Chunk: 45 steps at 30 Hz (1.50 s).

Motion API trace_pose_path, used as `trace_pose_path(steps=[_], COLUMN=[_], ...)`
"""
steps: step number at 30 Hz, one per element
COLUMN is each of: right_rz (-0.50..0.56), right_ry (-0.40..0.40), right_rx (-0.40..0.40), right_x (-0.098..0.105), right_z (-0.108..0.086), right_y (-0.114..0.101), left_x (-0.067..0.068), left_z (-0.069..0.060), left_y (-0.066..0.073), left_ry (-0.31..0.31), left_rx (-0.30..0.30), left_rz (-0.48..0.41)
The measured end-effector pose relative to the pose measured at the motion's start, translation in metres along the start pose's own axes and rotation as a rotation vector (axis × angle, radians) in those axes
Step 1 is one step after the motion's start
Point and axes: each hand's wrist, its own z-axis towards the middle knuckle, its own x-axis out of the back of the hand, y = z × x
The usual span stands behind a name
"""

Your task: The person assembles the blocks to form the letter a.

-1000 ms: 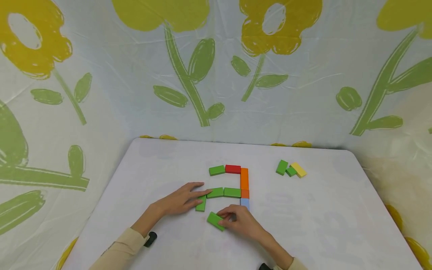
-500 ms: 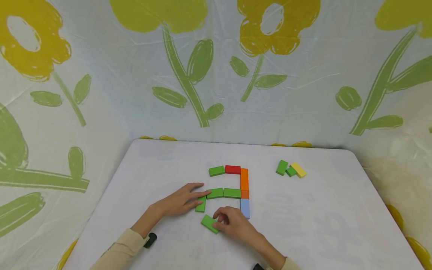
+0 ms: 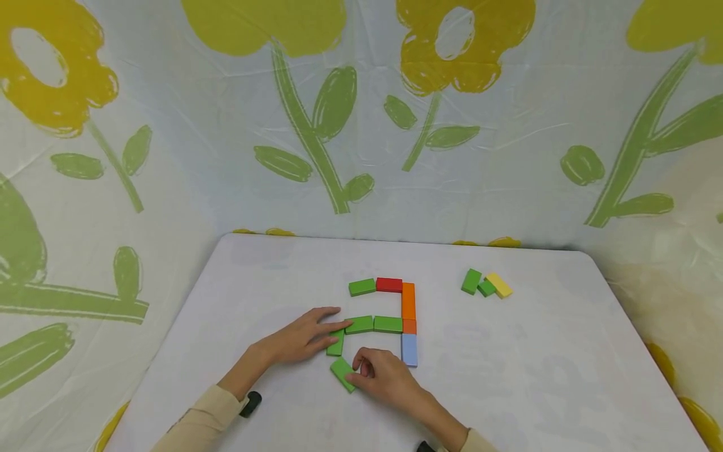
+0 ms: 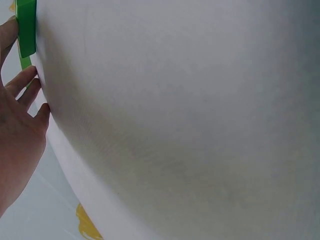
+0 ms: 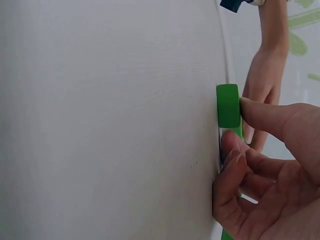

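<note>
Though mat'l unclear, smooth rect. green block (image 3: 341, 373) at R hand (image 3: 385, 375).

A green rectangular block (image 3: 340, 371) lies slantwise, just beside another green block (image 3: 336, 348).

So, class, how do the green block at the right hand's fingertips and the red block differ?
The green block lies slanted, while the red block runs nearly side to side. The right hand touches the green block; the red block is untouched. Both are plain oblong blocks.
</note>
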Motion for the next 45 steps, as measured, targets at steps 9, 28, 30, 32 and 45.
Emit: trace_pose_path(steps=[9, 28, 30, 32, 45], right_rz=[0.0, 0.016, 0.022, 0.025, 0.032], right_ry=[0.007, -0.007, -0.014, -0.021, -0.034], right_rx=[0.005, 0.008, 0.012, 0.018, 0.026], right_x=[-0.0025, -0.0036, -0.0027, -0.0017, -0.0003], right_z=[0.0008, 0.0028, 0.0035, 0.0044, 0.0067], right_y=[-0.0035, -0.0027, -0.0028, -0.0025, 0.0022], left_x=[-0.0011, -0.0036, -0.0029, -0.0024, -0.0017], left_z=[0.0001, 0.0006, 0.0004, 0.0004, 0.0005], left_y=[-0.0007, -0.003, -0.0027, -0.0026, -0.0003], left_ry=[0.007, -0.002, -0.003, -0.005, 0.002], left_rx=[0.001, 0.005, 0.004, 0.004, 0.008], left_rz=[-0.006, 0.012, 0.013, 0.013, -0.006])
